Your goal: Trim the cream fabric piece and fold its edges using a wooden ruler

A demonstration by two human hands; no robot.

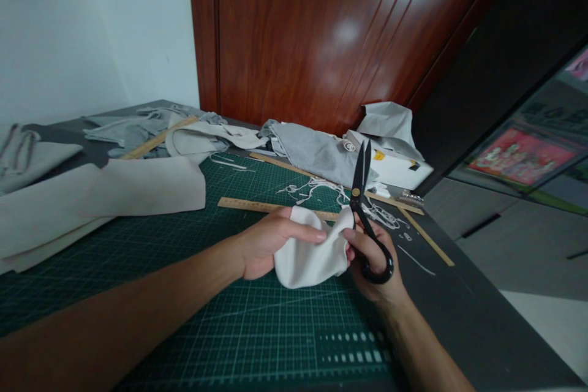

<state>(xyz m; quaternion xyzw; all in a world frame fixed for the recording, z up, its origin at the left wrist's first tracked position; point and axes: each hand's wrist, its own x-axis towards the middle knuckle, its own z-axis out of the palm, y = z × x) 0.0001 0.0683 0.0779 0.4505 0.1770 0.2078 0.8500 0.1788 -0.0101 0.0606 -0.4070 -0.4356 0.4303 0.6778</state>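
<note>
Cloth part-hides ruler (threads beyond)

Between the left fingers and right fingers, soft, matt cloth, smooth along the folds. Around the right fingers, scissors of dark metal, with glossy black loops (plastic or painted metal, hard to tell). Under all the fingers, a mat of smooth plastic by the look, low in sheen. Just beyond, a ruler of dull wood and limp, cottony string. Farthest from the fingers, a door of glossy, polished wood, bright with glints.
</note>
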